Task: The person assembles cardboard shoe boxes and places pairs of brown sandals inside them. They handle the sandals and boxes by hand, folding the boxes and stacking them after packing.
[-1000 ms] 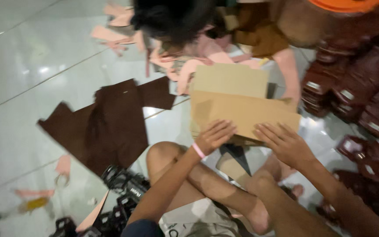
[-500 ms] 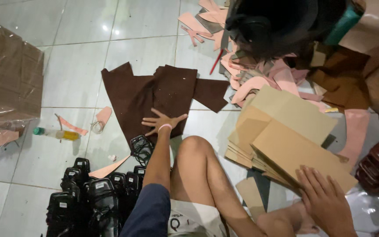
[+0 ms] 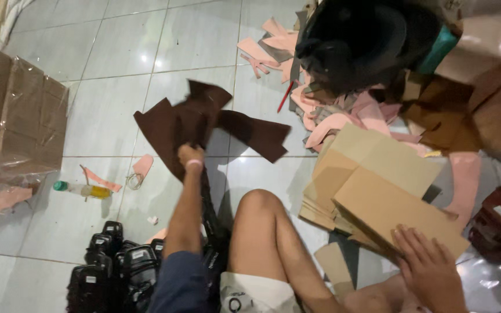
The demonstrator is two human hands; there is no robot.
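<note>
Dark brown leather piece (image 3: 204,124) lifts off the tiled floor (image 3: 117,52) — my left hand (image 3: 191,156) clenched on it; my right hand (image 3: 430,269) lies flat, fingers spread, on the cardboard stack (image 3: 378,191).

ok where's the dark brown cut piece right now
In the head view the dark brown cut piece is left of centre, gripped and lifted off the tiled floor by the left hand, left of the stack of cardboard sheets.
</note>
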